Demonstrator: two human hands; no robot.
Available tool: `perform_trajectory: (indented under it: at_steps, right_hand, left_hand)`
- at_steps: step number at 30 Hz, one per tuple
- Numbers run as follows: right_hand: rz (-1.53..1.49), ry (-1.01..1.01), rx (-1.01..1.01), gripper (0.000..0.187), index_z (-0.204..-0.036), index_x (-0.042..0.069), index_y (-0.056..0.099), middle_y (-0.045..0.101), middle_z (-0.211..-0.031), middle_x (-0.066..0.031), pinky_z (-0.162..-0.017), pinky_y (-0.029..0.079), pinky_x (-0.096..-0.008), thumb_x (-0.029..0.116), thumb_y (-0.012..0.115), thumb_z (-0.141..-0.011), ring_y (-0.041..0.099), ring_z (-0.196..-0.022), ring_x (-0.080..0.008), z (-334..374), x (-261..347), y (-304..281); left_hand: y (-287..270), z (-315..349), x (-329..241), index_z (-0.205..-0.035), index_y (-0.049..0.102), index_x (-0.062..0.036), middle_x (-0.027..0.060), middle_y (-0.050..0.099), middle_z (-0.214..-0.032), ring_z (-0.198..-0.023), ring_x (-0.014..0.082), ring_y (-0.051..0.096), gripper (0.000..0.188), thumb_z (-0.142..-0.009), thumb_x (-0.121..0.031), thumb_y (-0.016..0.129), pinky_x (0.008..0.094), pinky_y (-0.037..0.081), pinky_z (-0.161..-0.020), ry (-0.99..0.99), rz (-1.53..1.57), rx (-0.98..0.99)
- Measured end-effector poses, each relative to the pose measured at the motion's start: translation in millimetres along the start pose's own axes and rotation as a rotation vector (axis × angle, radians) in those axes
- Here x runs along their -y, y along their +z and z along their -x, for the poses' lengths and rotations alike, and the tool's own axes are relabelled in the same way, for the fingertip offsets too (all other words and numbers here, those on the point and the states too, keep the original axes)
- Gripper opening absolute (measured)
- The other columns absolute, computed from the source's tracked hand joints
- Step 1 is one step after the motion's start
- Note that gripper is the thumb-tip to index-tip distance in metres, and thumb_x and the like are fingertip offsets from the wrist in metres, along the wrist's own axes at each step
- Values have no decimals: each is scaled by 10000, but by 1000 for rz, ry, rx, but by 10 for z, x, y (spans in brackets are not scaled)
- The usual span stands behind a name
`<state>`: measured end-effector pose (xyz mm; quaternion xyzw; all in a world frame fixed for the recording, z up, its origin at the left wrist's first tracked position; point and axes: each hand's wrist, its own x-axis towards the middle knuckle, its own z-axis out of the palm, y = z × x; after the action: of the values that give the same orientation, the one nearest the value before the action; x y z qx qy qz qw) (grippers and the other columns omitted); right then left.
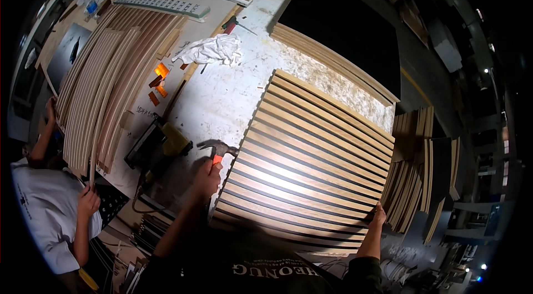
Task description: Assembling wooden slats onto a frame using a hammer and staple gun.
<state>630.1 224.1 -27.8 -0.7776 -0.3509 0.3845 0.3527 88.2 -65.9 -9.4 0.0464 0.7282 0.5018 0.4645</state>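
A slatted wood panel (302, 161), light wooden strips on a dark backing, lies on the white worktable before me. My left hand (207, 178) is wrapped round the orange handle of a claw hammer (219, 148) at the panel's left edge. The hammer's head is close against the ends of the slats; whether it touches them I cannot tell. My right hand (378, 215) rests at the panel's right edge near its lower corner, fingers partly hidden by the edge.
A nail gun (166, 141) lies left of the hammer. Beyond the panel sits a stack of black-topped boards (341, 28). A white cloth (214, 50) and a screwdriver (230, 25) lie farther back. At left, a co-worker (53, 205) handles long wooden strips (91, 89).
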Motion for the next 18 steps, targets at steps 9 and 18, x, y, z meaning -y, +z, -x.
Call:
perform_trajectory:
  at_steps: [9, 18]
  right_hand:
    - [54, 43, -23, 227, -857, 37, 638, 570, -770, -20, -691, 412, -314, 250, 679, -789, 518, -737, -168, -84, -45, -75]
    - [-59, -42, 27, 174, -905, 47, 659, 582, -741, 1, -603, 446, -268, 185, 672, -799, 534, -655, -129, -99, -95, -117]
  left_hand:
    - [53, 26, 7, -840, 502, -79, -6, 423, -535, -425, 77, 383, 208, -901, -277, 484, 264, 321, -386, -46, -54, -40]
    - [-110, -36, 148, -761, 474, -51, -3, 421, -526, -449, 91, 398, 270, -916, -271, 458, 282, 337, -419, 237, 23, -179]
